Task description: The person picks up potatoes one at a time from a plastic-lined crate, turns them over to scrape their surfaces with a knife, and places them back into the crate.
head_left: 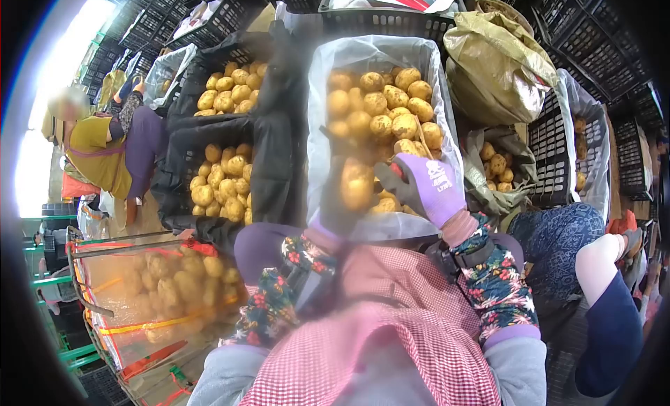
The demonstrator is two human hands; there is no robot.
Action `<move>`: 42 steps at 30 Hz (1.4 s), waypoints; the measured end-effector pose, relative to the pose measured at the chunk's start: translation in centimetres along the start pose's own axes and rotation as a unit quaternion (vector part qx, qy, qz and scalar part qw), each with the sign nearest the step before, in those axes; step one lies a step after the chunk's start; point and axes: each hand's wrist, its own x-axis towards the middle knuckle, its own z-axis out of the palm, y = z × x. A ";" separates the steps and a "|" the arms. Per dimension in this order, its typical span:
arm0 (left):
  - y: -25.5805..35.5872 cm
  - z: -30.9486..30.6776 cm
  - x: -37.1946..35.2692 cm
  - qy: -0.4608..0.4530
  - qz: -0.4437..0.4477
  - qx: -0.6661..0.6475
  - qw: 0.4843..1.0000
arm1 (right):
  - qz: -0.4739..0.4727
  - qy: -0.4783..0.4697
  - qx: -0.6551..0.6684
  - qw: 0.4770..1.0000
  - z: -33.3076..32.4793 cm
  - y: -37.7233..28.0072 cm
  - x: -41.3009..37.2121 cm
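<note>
In front of me stands a crate lined with clear plastic (pixel 315 78), with many potatoes (pixel 396 97) in it. My left hand (pixel 333 221), in a purple and grey glove and badly blurred, is closed around a potato (pixel 357 184) over the crate's near left part. My right hand (pixel 426 183), in a matching glove, is over the near right part, its fingers bent round a small tool with a red handle (pixel 396 170). From there a thin brownish strip (pixel 423 137) sticks up over the potatoes.
Two black-lined crates (pixel 269 155) of potatoes stand to the left, with a mesh sack of potatoes (pixel 167 287) nearer me. An olive sack (pixel 495 64) and an open bag of potatoes (pixel 497 165) are on the right. People sit at left (pixel 105 148) and right (pixel 558 245).
</note>
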 end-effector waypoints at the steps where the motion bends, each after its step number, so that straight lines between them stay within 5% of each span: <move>1: -0.8 -0.4 0.6 -0.013 0.001 -0.068 0.998 | 0.021 -0.019 0.012 1.000 -0.1 -0.5 -0.2; 4: -0.5 -0.1 0.2 -0.021 0.018 -0.026 0.999 | 0.017 -0.078 0.013 0.997 -0.5 -0.9 -0.2; 8: 0.9 1.1 -0.7 0.002 0.162 0.321 0.933 | 0.020 -0.088 -0.010 0.996 -0.2 -0.9 -0.2; 14: 0.7 1.0 -1.4 -0.018 0.170 0.380 0.909 | 0.012 -0.098 -0.005 0.995 0.5 -0.8 -0.6; 19: 0.2 0.7 -1.4 0.006 0.090 0.231 0.969 | 0.014 -0.112 -0.013 0.993 0.3 -1.2 -0.4; 22: 0.1 0.4 -0.9 -0.045 0.101 0.130 0.985 | 0.031 -0.036 0.087 0.995 0.8 -0.2 -0.4; 25: -2.3 -1.3 0.9 0.027 0.059 0.037 0.997 | 0.073 -0.039 0.095 0.992 0.4 0.4 0.0; 28: -0.3 0.8 -0.5 0.036 0.171 0.283 0.943 | 0.030 -0.015 0.020 0.999 0.5 0.2 -0.1; 30: 0.4 1.0 -1.1 0.013 0.164 0.295 0.941 | -0.014 0.007 0.007 1.000 1.1 0.6 -0.3; 32: -1.6 -1.2 0.0 -0.021 0.042 0.041 0.998 | -0.063 0.028 -0.011 0.998 1.7 1.3 -0.4; 34: -1.4 -1.5 0.2 -0.096 -0.034 -0.205 0.973 | -0.087 0.030 -0.033 0.995 1.6 0.9 -0.6; 36: -1.2 -1.5 -0.6 -0.113 0.008 -0.108 0.988 | -0.074 0.030 -0.044 0.996 1.6 0.9 -0.4; 37: -0.8 -0.8 -0.9 -0.080 0.074 0.111 0.988 | -0.050 0.033 -0.050 0.997 1.0 1.0 0.1; 39: 0.2 0.1 -0.2 -0.037 0.077 0.168 0.982 | -0.038 0.018 -0.082 0.996 0.2 0.5 0.1; 40: 0.5 0.1 -0.1 -0.023 0.005 0.007 1.000 | -0.057 0.018 -0.101 0.993 0.4 0.4 -0.5; 42: 0.4 -0.3 -1.0 -0.003 0.014 0.026 1.000 | -0.066 0.026 -0.062 0.996 1.0 0.9 -0.8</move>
